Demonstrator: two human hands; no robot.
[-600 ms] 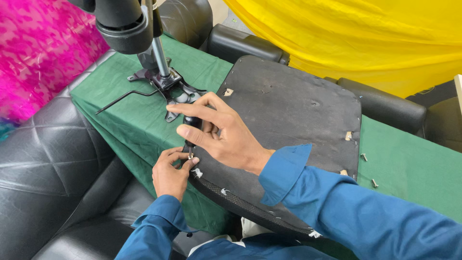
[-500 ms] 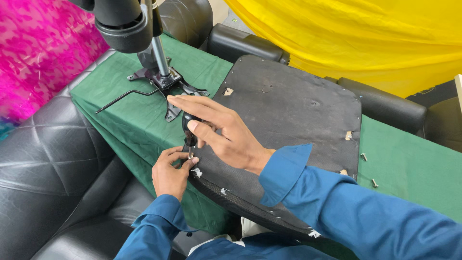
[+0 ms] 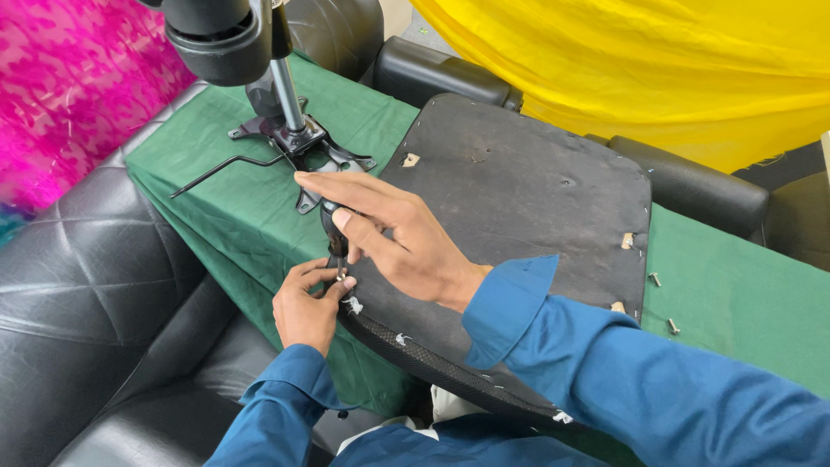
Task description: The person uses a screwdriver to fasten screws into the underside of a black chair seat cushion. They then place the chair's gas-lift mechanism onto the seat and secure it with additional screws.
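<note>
A black chair seat pan [image 3: 527,199] lies upside down on a green cloth [image 3: 233,216]. My right hand [image 3: 393,233] rests over its near left corner and holds a black-handled screwdriver [image 3: 331,227] upright, fingers partly spread. My left hand [image 3: 307,303] sits just below the corner and pinches a small screw [image 3: 342,277] at the screwdriver's tip. Both arms wear blue sleeves.
A chair tilt mechanism with gas lift column [image 3: 290,130] and a thin lever stands on the cloth behind the hands. Loose screws [image 3: 661,303] lie to the right of the seat. Black quilted sofa [image 3: 86,303] on the left, yellow cloth [image 3: 657,60] behind, pink fabric far left.
My right hand has opened its fingers a little and shifted its hold on the screwdriver handle. My left hand stays at the seat's corner with the screw.
</note>
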